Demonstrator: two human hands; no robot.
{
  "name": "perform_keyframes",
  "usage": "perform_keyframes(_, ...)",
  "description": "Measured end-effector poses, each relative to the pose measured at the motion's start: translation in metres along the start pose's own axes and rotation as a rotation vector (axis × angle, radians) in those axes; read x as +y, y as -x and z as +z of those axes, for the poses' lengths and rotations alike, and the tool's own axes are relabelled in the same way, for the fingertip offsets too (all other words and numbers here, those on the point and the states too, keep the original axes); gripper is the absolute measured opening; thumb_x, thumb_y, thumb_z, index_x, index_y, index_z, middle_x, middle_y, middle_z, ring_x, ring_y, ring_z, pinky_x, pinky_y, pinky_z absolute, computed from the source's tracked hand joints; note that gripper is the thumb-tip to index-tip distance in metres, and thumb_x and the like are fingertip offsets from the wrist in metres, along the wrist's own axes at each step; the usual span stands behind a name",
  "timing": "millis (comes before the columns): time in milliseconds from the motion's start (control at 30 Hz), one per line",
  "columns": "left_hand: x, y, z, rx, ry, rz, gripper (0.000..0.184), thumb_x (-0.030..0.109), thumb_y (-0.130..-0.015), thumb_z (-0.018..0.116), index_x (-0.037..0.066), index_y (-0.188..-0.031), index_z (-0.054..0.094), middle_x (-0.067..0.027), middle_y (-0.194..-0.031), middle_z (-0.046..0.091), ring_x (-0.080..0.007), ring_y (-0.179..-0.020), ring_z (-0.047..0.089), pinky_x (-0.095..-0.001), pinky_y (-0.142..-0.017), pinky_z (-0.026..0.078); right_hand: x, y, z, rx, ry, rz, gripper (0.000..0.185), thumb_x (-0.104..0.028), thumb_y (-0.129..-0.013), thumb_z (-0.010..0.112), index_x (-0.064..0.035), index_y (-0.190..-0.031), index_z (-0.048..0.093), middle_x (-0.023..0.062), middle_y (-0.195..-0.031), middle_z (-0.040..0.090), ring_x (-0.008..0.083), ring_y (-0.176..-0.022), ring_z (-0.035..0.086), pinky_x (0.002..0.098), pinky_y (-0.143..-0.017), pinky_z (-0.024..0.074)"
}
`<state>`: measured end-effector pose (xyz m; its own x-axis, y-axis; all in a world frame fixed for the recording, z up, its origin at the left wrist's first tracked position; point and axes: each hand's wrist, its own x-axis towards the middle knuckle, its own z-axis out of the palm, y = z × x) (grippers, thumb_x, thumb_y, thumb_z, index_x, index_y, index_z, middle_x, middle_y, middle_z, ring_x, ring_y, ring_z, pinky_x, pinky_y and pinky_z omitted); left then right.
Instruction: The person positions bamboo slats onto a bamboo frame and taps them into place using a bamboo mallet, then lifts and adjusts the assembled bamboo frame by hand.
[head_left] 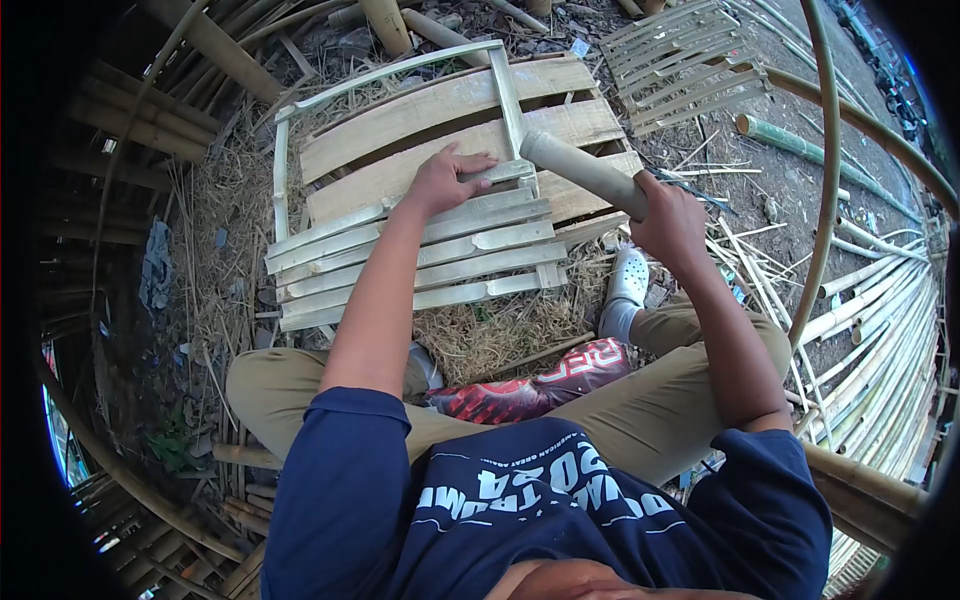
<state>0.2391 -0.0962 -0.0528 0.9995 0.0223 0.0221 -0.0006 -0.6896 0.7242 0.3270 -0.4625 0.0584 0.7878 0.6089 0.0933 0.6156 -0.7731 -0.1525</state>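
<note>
While our left hand (450, 182) rests, fingers spread, on the uppermost of about five pale slats (430, 256) at picture centre, our right hand (665, 215) wraps one thick bamboo length (582, 172), its end near the right rail (507, 95). The one frame looks part-slatted: slats span its lower end, one crosspiece (390, 74) its top, and at least three planks (400, 130) show through between. Upper right, we see one slatted panel (682, 78).

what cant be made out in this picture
All in the head view:
Bamboo slats beneath the left hand: covered by it.
Held end of the bamboo club: hidden by the right hand.
Ground under the wooden planks: hidden by them.
Curved bamboo pole's top: cut off by the upper edge.
</note>
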Motion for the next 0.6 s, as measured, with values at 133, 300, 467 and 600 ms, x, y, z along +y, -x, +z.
perform_keyframes(133, -0.004, 0.0, 0.002, 0.034, -0.048, -0.019, 0.043, 0.033, -0.087, 0.082, 0.032, -0.13, 0.075, 0.0062, -0.14, 0.068, -0.0318, -0.151, 0.041, -0.0454, -0.131, 0.024, -0.006, 0.009, -0.015, -0.138, -0.013, 0.044, 0.034, -0.01, -0.069, 0.074, -0.0092, -0.103, 0.067, 0.0174, -0.083, 0.073, 0.0395, -0.083, 0.073, 0.0505, -0.073, 0.0562)
perform_keyframes(300, -0.006, 0.0, 0.004, 0.038, -0.045, -0.009, 0.044, 0.034, -0.087, 0.082, 0.032, -0.13, 0.074, 0.0069, -0.14, 0.068, -0.0329, -0.151, 0.041, -0.0457, -0.131, 0.024, -0.014, 0.015, -0.007, -0.184, -0.056, 0.058, 0.038, -0.012, -0.068, 0.074, -0.0088, -0.106, 0.069, 0.02, -0.086, 0.074, 0.0414, -0.085, 0.073, 0.0517, -0.076, 0.0562)
perform_keyframes(467, -0.005, 0.0, 0.005, 0.05, -0.029, 0.002, 0.042, 0.032, -0.086, 0.082, 0.031, -0.128, 0.075, 0.0055, -0.137, 0.07, -0.0286, -0.146, 0.049, -0.0456, -0.132, 0.023, -0.021, 0.013, -0.001, -0.205, -0.059, 0.122, 0.038, -0.011, -0.07, 0.073, -0.0052, -0.107, 0.069, 0.0225, -0.09, 0.074, 0.0423, -0.088, 0.073, 0.0526, -0.079, 0.0562)
perform_keyframes(600, -0.002, 0.0, 0.004, 0.049, -0.005, 0.019, 0.04, 0.03, -0.087, 0.081, 0.03, -0.127, 0.076, 0.0047, -0.135, 0.071, -0.0244, -0.141, 0.054, -0.0454, -0.132, 0.022, -0.023, 0.012, -0.002, -0.217, -0.098, 0.128, 0.04, -0.011, -0.069, 0.074, -0.0028, -0.108, 0.069, 0.0236, -0.092, 0.074, 0.0424, -0.09, 0.073, 0.0522, -0.082, 0.0563)
